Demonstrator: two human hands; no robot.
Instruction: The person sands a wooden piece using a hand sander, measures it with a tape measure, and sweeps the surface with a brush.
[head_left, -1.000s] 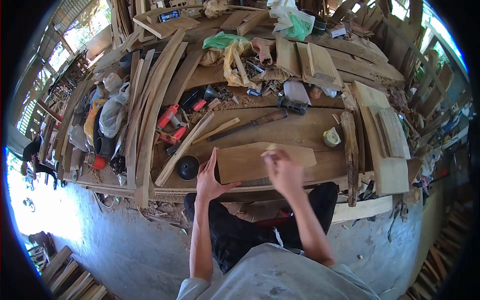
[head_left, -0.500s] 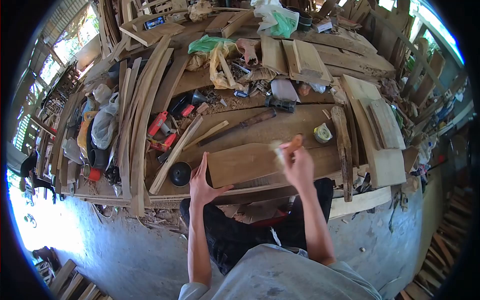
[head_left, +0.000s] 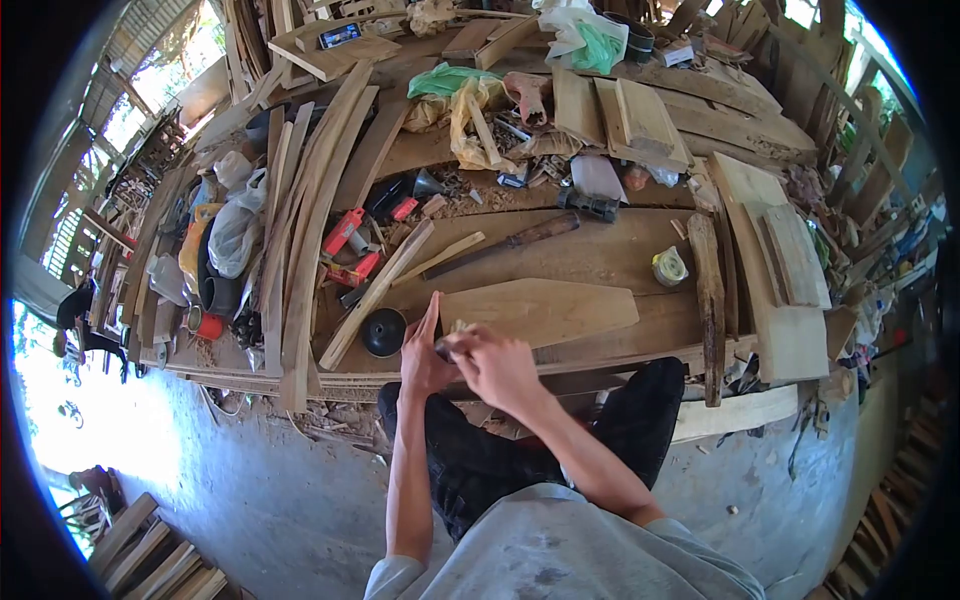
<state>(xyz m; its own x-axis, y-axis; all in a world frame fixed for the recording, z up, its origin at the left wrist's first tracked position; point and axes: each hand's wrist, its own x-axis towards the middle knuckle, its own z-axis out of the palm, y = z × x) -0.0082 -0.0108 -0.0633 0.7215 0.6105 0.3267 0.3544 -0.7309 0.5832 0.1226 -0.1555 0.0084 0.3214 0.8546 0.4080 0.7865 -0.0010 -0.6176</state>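
Note:
A flat, light wooden board (head_left: 560, 308) with a tapered right end lies on the workbench in front of me. At its left end my left hand (head_left: 427, 350) rests with fingers stretched upward along the edge. My right hand (head_left: 490, 365) is closed over the board's left part, close beside the left hand. It grips a small brush-like thing, mostly hidden by the fingers. A round black bowl (head_left: 384, 332) sits just left of my left hand. Behind the board lies a long tool with a wooden handle (head_left: 543, 232).
A tape measure (head_left: 669, 266) and a rough stick (head_left: 708, 300) are on the right. Long wooden strips (head_left: 322, 215), a red tool (head_left: 343, 232) and plastic bags (head_left: 236, 235) are on the left. More boards (head_left: 645, 118) are stacked at the back.
My right hand has moved left from the board's right part to its left end, beside my left hand. The left hand has stayed at the board's left end. The view has shifted slightly.

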